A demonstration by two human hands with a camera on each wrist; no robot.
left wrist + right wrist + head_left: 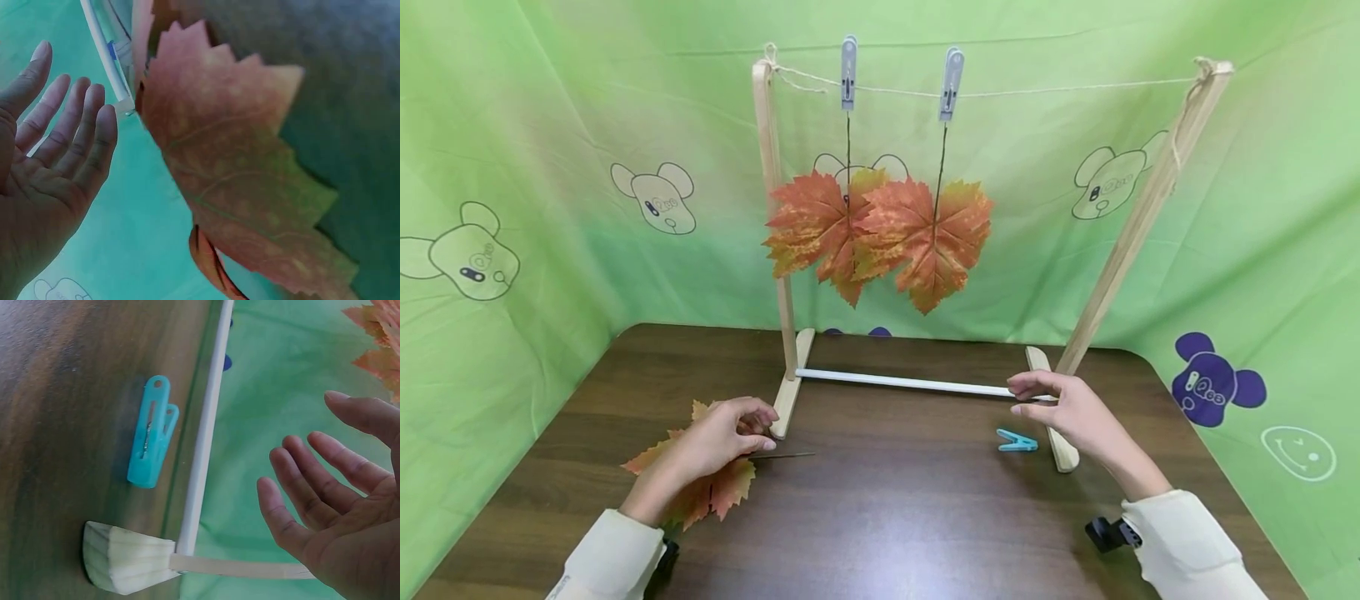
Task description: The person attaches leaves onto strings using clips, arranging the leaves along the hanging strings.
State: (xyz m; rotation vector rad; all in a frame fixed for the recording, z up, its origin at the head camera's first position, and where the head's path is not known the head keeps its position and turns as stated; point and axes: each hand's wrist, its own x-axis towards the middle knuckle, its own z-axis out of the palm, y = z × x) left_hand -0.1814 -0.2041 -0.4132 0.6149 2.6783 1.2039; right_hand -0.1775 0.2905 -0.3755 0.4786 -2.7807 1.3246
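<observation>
Over an orange-and-yellow artificial maple leaf (730, 492) on the table, my left hand (718, 437) hovers with relaxed fingers and grips nothing. The leaf's thin stem points right, past my fingertips. In the left wrist view the leaf (231, 144) is close, apart from the hand (56, 162). My right hand (1067, 408), also holding nothing, is above the stand's right foot. Below its fingertips lies a blue clothespin (1017, 441), also seen in the right wrist view (150, 434). Two grey clothespins (848, 73) (951, 85) on a string hold two maple leaves (820, 225) (936, 237) by their stems.
The wooden stand has a left post (772, 167), a right post (1142, 225) and a low white crossbar (902, 382). Its string (1075, 87) runs between the post tops. Green patterned cloth (715, 108) surrounds the brown table (880, 517) at the back and sides.
</observation>
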